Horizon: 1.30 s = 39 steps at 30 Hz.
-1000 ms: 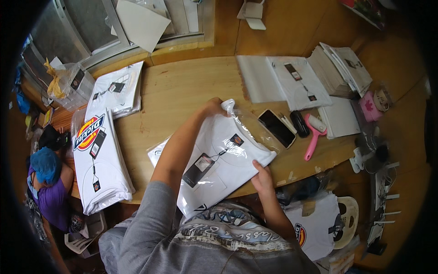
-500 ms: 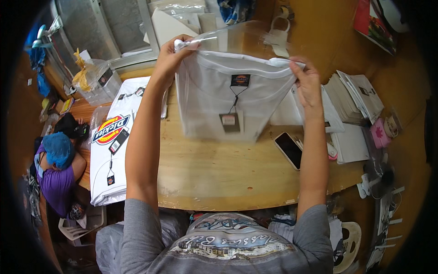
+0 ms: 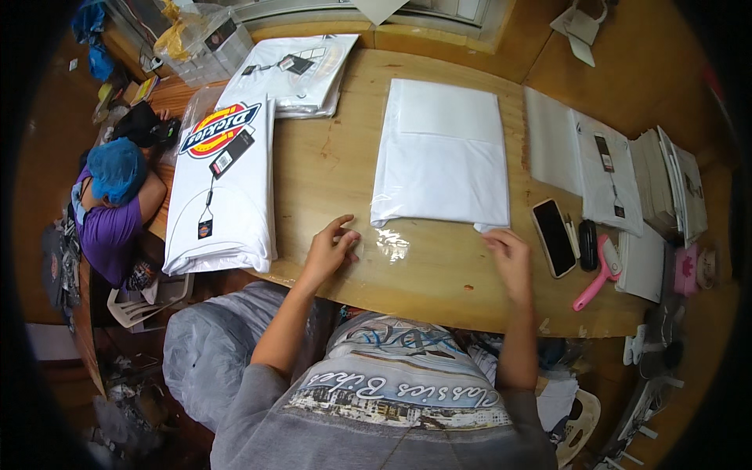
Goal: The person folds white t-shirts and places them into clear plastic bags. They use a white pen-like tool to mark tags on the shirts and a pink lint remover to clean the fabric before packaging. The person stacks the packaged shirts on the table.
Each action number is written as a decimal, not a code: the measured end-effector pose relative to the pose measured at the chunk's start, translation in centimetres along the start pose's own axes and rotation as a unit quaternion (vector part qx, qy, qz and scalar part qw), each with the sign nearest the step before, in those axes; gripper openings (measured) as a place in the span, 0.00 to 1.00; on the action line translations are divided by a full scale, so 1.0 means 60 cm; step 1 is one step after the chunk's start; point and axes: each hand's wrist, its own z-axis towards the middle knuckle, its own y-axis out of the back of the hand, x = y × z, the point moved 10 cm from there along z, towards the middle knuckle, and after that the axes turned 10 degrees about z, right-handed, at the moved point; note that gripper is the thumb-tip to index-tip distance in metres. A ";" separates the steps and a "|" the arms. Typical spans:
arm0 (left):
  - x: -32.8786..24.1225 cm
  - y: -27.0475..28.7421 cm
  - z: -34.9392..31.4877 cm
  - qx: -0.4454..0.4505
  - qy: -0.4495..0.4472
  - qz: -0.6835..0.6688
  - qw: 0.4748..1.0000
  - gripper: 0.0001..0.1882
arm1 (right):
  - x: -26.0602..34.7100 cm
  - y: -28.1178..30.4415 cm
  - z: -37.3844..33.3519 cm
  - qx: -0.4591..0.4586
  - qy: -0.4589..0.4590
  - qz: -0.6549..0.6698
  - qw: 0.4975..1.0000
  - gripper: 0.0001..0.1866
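A folded white T-shirt (image 3: 442, 172) lies flat on the wooden table in front of me, plain side up, inside a clear plastic bag (image 3: 392, 244). The bag's loose mouth, catching glare, reaches toward me past the shirt's near edge. Beside the mouth's left side is my left hand (image 3: 332, 252), fingers bent and apart, with nothing visible in them. At the shirt's near right corner, my right hand (image 3: 511, 257) has its fingertips closed on what looks like the bag's edge; the clear film is hard to make out there.
Packed white T-shirts (image 3: 223, 180) with black tags lie at left, another stack (image 3: 301, 74) behind. Rightward are a phone (image 3: 554, 239), a pink-handled lint roller (image 3: 599, 274) and more bagged shirts (image 3: 611, 168). A person in a blue cap (image 3: 117, 171) sits far left.
The shirt in its bag, held up between both hands with its neck label showing, now lies flat, plain side up. Both hands have come down nearer to me.
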 end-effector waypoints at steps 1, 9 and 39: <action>0.007 -0.014 0.002 0.030 0.032 -0.036 0.998 0.21 | 0.018 -0.055 0.006 0.029 0.031 -0.005 0.999 0.06; -0.014 -0.035 0.039 0.054 0.012 0.001 0.998 0.26 | -0.011 -0.327 0.034 0.218 0.007 -0.045 0.975 0.11; -0.087 -0.025 -0.006 0.040 -0.244 0.407 0.879 0.24 | -0.074 0.395 -0.476 -0.093 -0.426 -0.680 0.590 0.09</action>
